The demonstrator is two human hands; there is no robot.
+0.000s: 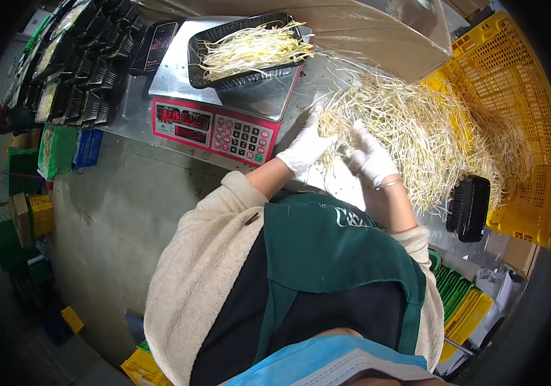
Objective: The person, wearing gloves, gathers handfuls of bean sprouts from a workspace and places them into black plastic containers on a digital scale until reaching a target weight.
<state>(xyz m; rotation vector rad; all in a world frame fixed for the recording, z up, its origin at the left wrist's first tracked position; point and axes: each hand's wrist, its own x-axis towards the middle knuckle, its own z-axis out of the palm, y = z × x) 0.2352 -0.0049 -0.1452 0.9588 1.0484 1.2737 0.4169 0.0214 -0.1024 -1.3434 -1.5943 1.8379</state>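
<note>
My left hand, in a white glove, grips one side of a tangled bunch of bean sprouts over the metal table. On the bunch's other side is my gloved right hand, its fingers curled against the sprouts. Beside it spreads a large heap of sprouts. A black plastic tray filled with long sprouts rests on the steel plate of a red digital scale, whose display is lit. At the heap's near right edge lies another black tray.
Stacked black trays, some holding sprouts, stand at the left beside a phone. A yellow perforated crate lies tipped behind the heap. Cardboard under plastic film borders the table's far side. Green and blue crates stand beyond its left end.
</note>
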